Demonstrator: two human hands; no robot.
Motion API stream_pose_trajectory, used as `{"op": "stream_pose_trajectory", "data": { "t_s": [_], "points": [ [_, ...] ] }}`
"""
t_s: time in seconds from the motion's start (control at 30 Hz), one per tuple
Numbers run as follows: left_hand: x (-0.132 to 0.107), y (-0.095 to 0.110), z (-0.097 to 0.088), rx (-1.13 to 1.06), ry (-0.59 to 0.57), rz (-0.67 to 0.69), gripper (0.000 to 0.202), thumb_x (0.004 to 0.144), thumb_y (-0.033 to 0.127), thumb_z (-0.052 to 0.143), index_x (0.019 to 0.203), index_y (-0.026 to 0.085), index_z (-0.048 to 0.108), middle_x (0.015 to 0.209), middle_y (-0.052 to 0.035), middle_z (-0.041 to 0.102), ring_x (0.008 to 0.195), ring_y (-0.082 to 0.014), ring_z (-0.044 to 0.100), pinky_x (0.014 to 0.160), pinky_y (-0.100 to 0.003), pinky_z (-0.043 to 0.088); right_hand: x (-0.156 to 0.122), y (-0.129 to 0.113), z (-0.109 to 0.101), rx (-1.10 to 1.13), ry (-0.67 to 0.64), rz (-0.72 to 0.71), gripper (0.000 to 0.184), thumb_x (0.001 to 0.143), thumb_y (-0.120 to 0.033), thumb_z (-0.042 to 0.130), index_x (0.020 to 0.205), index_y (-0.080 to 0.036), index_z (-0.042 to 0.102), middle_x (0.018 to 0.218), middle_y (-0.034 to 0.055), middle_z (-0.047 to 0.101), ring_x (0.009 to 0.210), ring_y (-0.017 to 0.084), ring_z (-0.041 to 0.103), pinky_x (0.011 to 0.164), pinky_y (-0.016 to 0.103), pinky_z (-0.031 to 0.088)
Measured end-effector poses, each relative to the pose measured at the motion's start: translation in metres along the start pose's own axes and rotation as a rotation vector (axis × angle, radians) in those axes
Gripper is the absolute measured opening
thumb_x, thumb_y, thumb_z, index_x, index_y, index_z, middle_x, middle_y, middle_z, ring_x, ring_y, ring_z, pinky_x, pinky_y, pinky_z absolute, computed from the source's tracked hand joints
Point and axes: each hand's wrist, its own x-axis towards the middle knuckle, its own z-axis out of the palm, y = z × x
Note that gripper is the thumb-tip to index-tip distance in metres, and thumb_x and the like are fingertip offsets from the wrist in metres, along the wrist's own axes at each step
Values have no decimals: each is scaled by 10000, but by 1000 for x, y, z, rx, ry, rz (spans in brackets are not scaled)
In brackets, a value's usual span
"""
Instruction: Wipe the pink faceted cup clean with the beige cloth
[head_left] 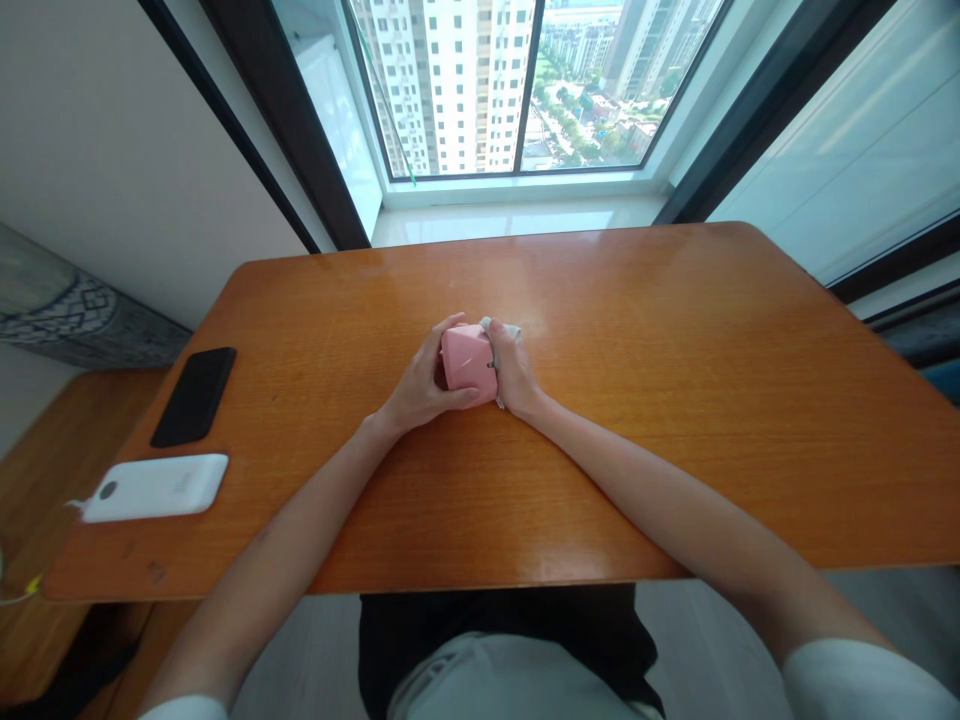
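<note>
We look down on a person's left hand and right hand, both clamped on a pink faceted plastic object near the middle of the orange-brown wooden tabletop. The grip is closed from both sides: the left fingers wrap around the object's left end, where a dark opening shows, and the right hand presses against its right side. A crumpled white cloth is bunched under the right hand, touching the far corner of the pink object. We cannot tell exactly what the pink object is. Well apart to the left lie a black smartphone and, nearer to us, a white power bank with a thin cable at its left end. Below the tabletop's left edge sits a wooden ledge, and beyond the far edge a tall window looks out on white high-rise towers
</note>
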Motion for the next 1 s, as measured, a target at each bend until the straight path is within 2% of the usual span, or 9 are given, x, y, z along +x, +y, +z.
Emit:
{"op": "stream_pose_trajectory", "data": {
  "t_s": [0.1, 0.2, 0.3, 0.47, 0.53, 0.63, 0.73, 0.87, 1.0],
  "points": [
    [-1, -2, -3, 184, -8, 162, 1374, 671, 836, 1004, 1776, 351, 345, 1823, -201, 399, 1630, -461, 521, 1313, -643, 519, 2, -2, 0, 62, 9, -3, 694, 967, -907, 627, 750, -249, 586, 694, -28, 535, 638, 135, 463, 604, 295, 391],
    [-1, 6, -7, 323, -45, 237, 1233, 748, 712, 1028, 1748, 365, 396, 1808, -189, 429, 1663, -446, 497, 1354, -661, 482, 4, -3, 1, 92, 31, 11, 695, 957, -917, 634, 760, -253, 578, 714, -26, 533, 645, 136, 462, 611, 298, 399],
    [2, 14, -6, 292, 6, 231, 1117, 753, 662, 1039, 1667, 314, 499, 1662, -181, 590, 1540, -414, 623, 1285, -595, 558, 2, -2, 1, 67, 33, 3, 701, 958, -923, 622, 762, -252, 576, 718, -25, 526, 638, 135, 454, 599, 304, 381],
    [2, 7, 2, 22, 17, -18, 989, 865, 791, 876, 1611, 236, 540, 1439, -153, 740, 1133, -293, 786, 989, -432, 666, -1, 1, -1, 0, -6, -11, 680, 967, -892, 642, 765, -243, 608, 694, -26, 538, 632, 138, 467, 587, 302, 364],
    [0, 1, 3, -10, 12, -5, 1082, 868, 843, 845, 1691, 254, 462, 1535, -183, 690, 1235, -330, 774, 1050, -475, 661, -1, 1, -1, -3, -19, -8, 668, 974, -873, 654, 764, -240, 614, 694, -26, 545, 633, 137, 470, 592, 301, 367],
    [-2, -1, 0, 135, 8, 145, 1341, 710, 857, 967, 1776, 332, 347, 1774, -212, 472, 1569, -448, 592, 1265, -627, 555, 1, -1, -1, 54, -2, 13, 667, 977, -877, 645, 768, -245, 602, 698, -31, 542, 630, 133, 457, 601, 295, 381],
    [-2, 6, -5, 310, -32, 240, 1238, 731, 731, 1028, 1743, 369, 412, 1813, -194, 418, 1655, -457, 504, 1341, -668, 484, 4, -1, 0, 109, 8, 60, 697, 945, -931, 625, 788, -253, 595, 715, -32, 548, 630, 134, 459, 598, 293, 395],
    [2, 19, -5, 283, 15, 232, 1046, 784, 633, 1024, 1647, 312, 528, 1660, -177, 587, 1542, -401, 623, 1261, -560, 576, 4, 2, 0, 87, 17, 28, 710, 934, -951, 612, 787, -256, 591, 727, -29, 552, 645, 138, 461, 608, 293, 399],
    [4, 19, -1, 40, 21, -6, 933, 869, 787, 876, 1563, 236, 584, 1434, -146, 747, 1167, -298, 779, 997, -415, 661, -3, 1, 0, 2, -27, -22, 690, 960, -905, 632, 751, -248, 596, 678, -31, 520, 625, 137, 448, 586, 298, 356]
  ]
}}
